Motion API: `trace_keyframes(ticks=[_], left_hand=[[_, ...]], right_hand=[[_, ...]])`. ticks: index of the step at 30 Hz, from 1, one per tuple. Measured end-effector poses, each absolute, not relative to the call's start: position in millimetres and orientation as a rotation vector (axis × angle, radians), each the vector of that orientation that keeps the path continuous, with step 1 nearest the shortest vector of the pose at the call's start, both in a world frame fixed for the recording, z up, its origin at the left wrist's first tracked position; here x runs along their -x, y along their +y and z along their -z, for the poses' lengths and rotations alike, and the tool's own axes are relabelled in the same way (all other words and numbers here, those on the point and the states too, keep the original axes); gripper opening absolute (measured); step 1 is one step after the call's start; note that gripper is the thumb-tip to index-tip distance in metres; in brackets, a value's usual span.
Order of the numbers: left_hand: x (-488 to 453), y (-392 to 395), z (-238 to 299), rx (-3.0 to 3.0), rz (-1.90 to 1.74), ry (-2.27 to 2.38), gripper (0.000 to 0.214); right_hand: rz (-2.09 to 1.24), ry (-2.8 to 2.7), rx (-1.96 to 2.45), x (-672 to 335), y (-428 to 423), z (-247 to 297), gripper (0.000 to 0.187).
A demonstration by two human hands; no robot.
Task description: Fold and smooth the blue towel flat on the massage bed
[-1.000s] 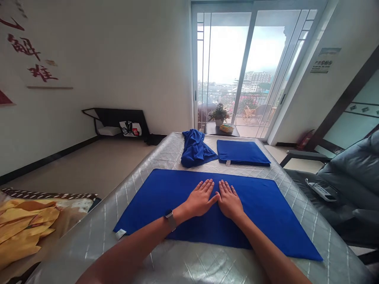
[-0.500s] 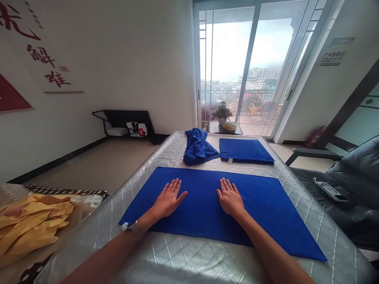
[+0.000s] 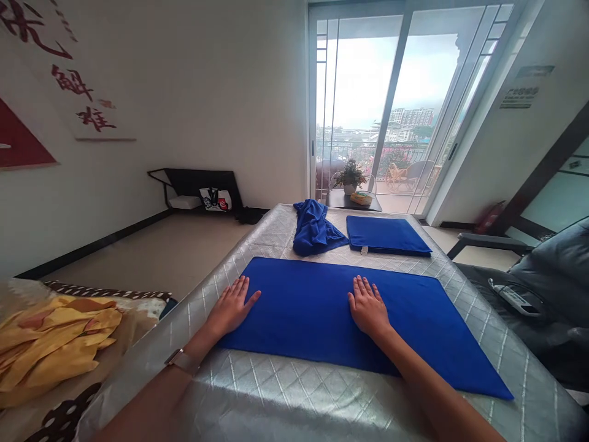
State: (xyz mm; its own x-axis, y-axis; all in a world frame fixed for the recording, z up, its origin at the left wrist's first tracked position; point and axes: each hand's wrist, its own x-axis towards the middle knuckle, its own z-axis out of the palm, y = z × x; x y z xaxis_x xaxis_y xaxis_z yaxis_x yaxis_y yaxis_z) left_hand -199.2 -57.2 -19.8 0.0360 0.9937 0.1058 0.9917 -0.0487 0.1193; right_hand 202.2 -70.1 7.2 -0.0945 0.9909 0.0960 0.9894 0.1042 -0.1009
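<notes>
A blue cloth (image 3: 304, 313), like a towel, lies spread flat and smooth over a silver quilted table cover (image 3: 276, 393). At the cloth's left edge my left hand (image 3: 232, 307) rests palm down, fingers stretched out, with a watch band on the wrist. My right hand (image 3: 369, 308) lies flat on the cloth right of its middle, fingers extended. Neither hand grips anything. Beyond the spread cloth sit a crumpled blue cloth (image 3: 315, 230) and, to its right, a neatly folded blue cloth (image 3: 386, 234) with a small white tag.
Yellow fabric (image 3: 59, 344) is heaped at the lower left. A dark armchair (image 3: 556, 276) with a pale handset-like device (image 3: 513, 298) stands at the right. Behind the table are a potted plant (image 3: 350, 178) and a sliding glass door (image 3: 359, 92).
My left hand has slid left across the cloth to its left edge. My right hand stays at about the same spot on the cloth. The view has shifted slightly.
</notes>
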Motion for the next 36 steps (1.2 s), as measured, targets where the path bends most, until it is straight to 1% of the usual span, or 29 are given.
trace_keyframes(ticks=[6, 13, 17, 20, 23, 25, 27, 29, 31, 33, 36], left_hand=[[203, -54, 27, -2.285, -0.316, 2.158, 0.086], [206, -54, 31, -2.314, -0.316, 2.139, 0.083], [206, -53, 31, -2.303, -0.290, 2.160, 0.087], [205, -52, 30, -2.286, -0.263, 2.170, 0.088], [203, -52, 29, -2.298, -0.258, 2.168, 0.085], [201, -53, 27, -2.314, -0.262, 2.177, 0.083], [200, -54, 24, -2.326, -0.252, 2.192, 0.082], [198, -56, 19, -2.336, -0.249, 2.214, 0.082], [191, -60, 12, -2.390, -0.287, 2.230, 0.083], [175, -67, 4, -2.500, -0.367, 2.199, 0.081], [126, -84, -8, -2.704, -0.450, 1.937, 0.073]], right_hand=[[-0.118, -2.276, 2.034, -223, -83, -2, 0.069], [0.076, -2.108, 2.356, -343, -94, 15, 0.073], [0.081, -1.964, 2.455, -402, -105, 21, 0.076], [0.056, -1.927, 2.487, -416, -108, 19, 0.077], [0.069, -1.921, 2.538, -409, -109, 11, 0.074], [0.159, -1.900, 2.570, -396, -111, 4, 0.071], [0.293, -1.931, 2.521, -372, -115, -5, 0.068], [0.362, -2.047, 2.370, -338, -123, -13, 0.065], [0.279, -2.141, 2.243, -296, -131, -22, 0.063], [0.109, -2.240, 2.104, -252, -137, -29, 0.063], [-0.098, -2.353, 1.942, -197, -142, -36, 0.064]])
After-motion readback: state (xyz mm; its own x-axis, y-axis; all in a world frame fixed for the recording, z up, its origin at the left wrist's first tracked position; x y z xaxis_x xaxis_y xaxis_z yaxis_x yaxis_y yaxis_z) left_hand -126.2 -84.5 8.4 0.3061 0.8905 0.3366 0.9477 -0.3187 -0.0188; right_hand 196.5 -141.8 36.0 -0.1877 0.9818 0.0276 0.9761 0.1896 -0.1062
